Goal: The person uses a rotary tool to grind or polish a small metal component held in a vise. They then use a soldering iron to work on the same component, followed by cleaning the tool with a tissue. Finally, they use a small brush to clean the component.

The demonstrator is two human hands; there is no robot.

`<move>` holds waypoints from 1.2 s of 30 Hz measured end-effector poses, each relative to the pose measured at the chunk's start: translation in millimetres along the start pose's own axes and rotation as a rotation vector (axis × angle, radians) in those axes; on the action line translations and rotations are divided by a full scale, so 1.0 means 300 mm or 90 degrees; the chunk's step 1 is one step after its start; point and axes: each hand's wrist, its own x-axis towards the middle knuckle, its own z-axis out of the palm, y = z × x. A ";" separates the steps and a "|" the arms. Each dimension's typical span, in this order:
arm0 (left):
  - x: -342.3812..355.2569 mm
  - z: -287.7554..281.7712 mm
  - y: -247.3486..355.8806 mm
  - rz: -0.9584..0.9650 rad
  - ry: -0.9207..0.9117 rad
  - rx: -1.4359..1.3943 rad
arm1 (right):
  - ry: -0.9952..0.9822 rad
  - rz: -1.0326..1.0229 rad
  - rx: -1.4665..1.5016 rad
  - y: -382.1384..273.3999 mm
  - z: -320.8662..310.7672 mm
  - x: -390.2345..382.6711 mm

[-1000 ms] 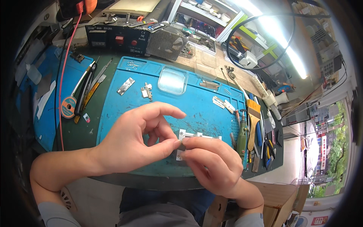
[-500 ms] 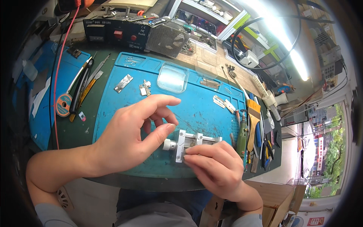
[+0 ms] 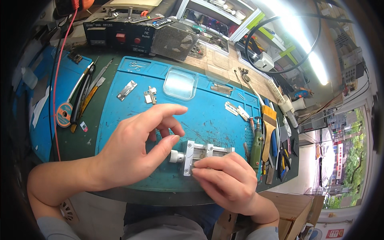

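A small silver metal vise [image 3: 188, 159] with two rods and a white-silver knob [image 3: 177, 156] lies at the near middle of a blue work mat [image 3: 132, 105]. My right hand [image 3: 230, 180] is over the vise's near side. Its thumb and fingertips pinch together beside the left jaw, and what they hold is hidden behind the fingers. My left hand [image 3: 136, 146] hovers left of the knob, thumb and fingers apart, with nothing visible between them. Beyond the hands lie a flat metal plate [image 3: 127, 90], small metal parts [image 3: 150, 95] and a clear plastic box [image 3: 181, 83].
To the right lie a green rotary tool [image 3: 256, 148], a wooden-handled brush [image 3: 268, 124] and several pliers [image 3: 285, 162]. On the left are a solder spool [image 3: 64, 114], a red cable [image 3: 60, 72] and slim tools [image 3: 86, 94]. A black powered unit [image 3: 120, 39] stands at the back.
The view has shifted slightly, so the mat's far items appear a little further left. Both hands keep nearly the same pose about the vise.
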 end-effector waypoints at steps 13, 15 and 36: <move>-0.002 0.009 -0.018 0.028 -0.017 0.017 | -0.007 0.012 0.015 0.000 -0.002 0.009; -0.003 0.009 -0.017 0.035 -0.018 0.027 | -0.004 0.010 0.012 -0.002 -0.001 0.007; -0.004 0.008 -0.021 0.062 -0.012 0.054 | 0.003 0.019 0.003 -0.010 0.005 0.005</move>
